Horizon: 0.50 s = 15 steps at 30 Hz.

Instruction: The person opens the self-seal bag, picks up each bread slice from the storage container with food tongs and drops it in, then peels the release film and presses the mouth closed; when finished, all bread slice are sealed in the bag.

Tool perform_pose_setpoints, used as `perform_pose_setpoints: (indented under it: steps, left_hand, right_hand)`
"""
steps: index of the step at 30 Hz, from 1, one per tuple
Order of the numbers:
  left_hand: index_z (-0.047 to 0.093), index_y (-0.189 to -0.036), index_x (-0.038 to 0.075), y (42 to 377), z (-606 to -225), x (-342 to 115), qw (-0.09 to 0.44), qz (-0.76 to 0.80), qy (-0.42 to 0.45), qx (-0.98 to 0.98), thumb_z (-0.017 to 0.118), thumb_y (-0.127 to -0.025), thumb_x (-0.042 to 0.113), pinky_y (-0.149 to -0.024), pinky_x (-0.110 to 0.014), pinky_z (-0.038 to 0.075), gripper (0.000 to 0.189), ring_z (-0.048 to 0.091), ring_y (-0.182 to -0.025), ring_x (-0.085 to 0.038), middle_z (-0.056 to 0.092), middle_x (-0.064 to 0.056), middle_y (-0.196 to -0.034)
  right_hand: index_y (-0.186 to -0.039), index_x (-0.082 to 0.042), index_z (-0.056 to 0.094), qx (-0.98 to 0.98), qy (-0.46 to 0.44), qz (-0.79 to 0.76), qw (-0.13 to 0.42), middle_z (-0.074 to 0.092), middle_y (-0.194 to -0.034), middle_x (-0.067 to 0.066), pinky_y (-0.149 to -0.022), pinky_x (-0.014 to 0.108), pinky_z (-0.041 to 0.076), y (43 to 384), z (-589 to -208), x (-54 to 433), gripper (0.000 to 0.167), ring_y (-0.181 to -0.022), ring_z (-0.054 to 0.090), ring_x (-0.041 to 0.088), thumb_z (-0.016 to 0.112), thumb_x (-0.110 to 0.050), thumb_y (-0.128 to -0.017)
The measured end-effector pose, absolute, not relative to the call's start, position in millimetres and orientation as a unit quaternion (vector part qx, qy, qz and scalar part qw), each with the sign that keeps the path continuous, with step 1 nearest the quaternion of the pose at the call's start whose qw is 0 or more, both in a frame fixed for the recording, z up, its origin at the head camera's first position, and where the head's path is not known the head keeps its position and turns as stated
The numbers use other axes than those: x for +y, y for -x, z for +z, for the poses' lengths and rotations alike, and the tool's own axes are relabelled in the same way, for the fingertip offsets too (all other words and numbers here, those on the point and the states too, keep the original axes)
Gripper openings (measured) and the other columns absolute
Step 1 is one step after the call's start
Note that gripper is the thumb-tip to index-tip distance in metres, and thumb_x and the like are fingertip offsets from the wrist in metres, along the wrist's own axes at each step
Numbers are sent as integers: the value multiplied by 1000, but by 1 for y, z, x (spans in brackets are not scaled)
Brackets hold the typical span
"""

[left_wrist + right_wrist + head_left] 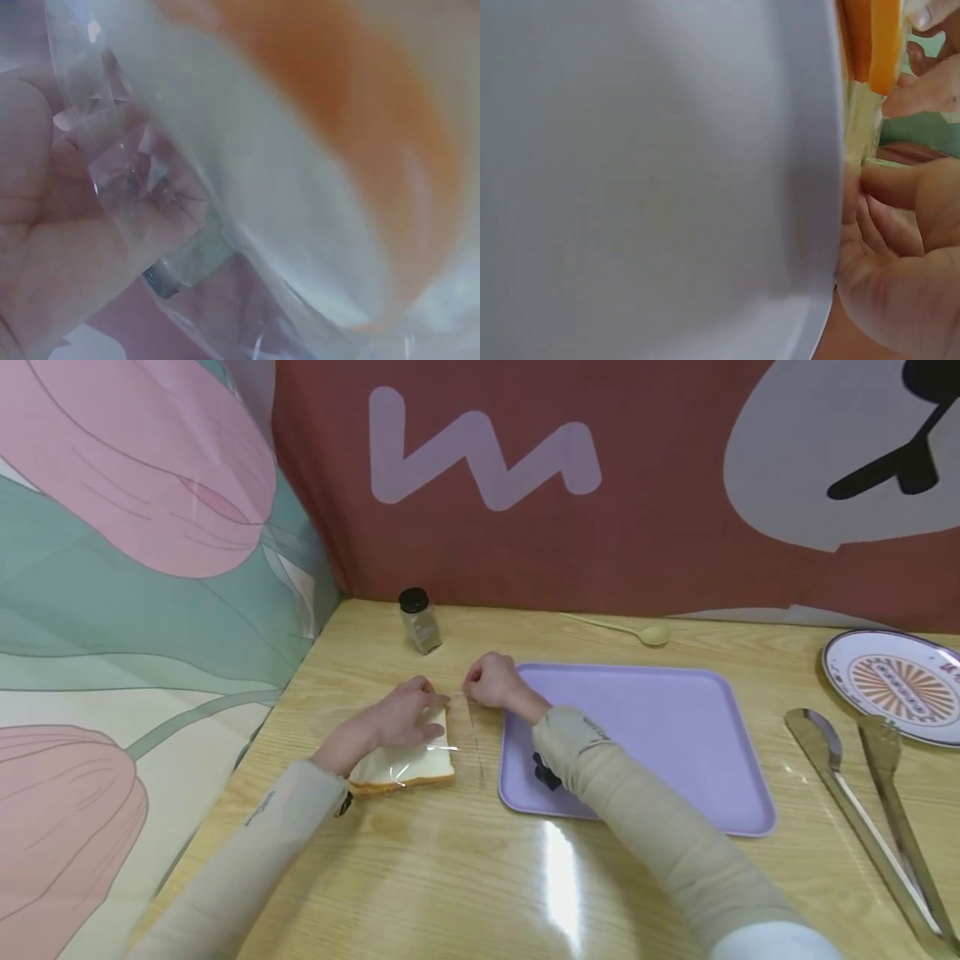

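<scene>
Sliced white bread [401, 762] with a brown crust lies in a clear plastic bag [468, 735] on the left of the table. My left hand [401, 717] is over the bread and holds the bag near its upper edge, thumb and forefinger bent. In the left wrist view the crust [337, 90] shows close up, and clear film covers part of that hand [67, 195]. My right hand [495, 681] pinches the bag's upper right corner between thumb and forefinger, just beyond the purple tray [637, 735]. The right wrist view shows this pinch beside the tray's rim.
A small black-lidded jar [422, 622] stands behind the bread. A yellow spoon [648, 634] lies along the back. On the right are a patterned plate [900, 685] and metal utensils [847, 777]. Patterned cloths [525, 552] hang behind and at left.
</scene>
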<state>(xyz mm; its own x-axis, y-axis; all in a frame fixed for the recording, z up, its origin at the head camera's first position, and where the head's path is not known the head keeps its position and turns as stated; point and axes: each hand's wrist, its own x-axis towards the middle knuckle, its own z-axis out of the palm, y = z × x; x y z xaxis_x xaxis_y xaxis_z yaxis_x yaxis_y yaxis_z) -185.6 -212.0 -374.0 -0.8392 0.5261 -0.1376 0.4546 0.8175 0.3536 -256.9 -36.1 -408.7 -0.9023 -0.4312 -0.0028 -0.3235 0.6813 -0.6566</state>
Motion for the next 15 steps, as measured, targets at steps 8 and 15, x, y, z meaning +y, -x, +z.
perform_pose_setpoints:
  steps: [8,15]
  left_hand:
    - [55,-130,-5,189,-368,-210,155,142,-233,950,69,-86,14,-93,-42,45,50,52,-103,-31,52,-22,-114]
    - [55,-132,-1,188,-365,-208,171,145,-232,947,71,-86,14,-92,-40,45,51,51,-103,-28,51,-18,-113]
  right_hand:
    - [-81,-6,76,915,220,-323,98,68,-64,-1,-68,23,48,261,-407,-38,14,-63,59,11,62,-9,-82]
    - [-53,-7,67,904,135,-345,212,50,-41,-3,-43,18,38,266,-399,-37,22,-38,47,9,53,1,-69]
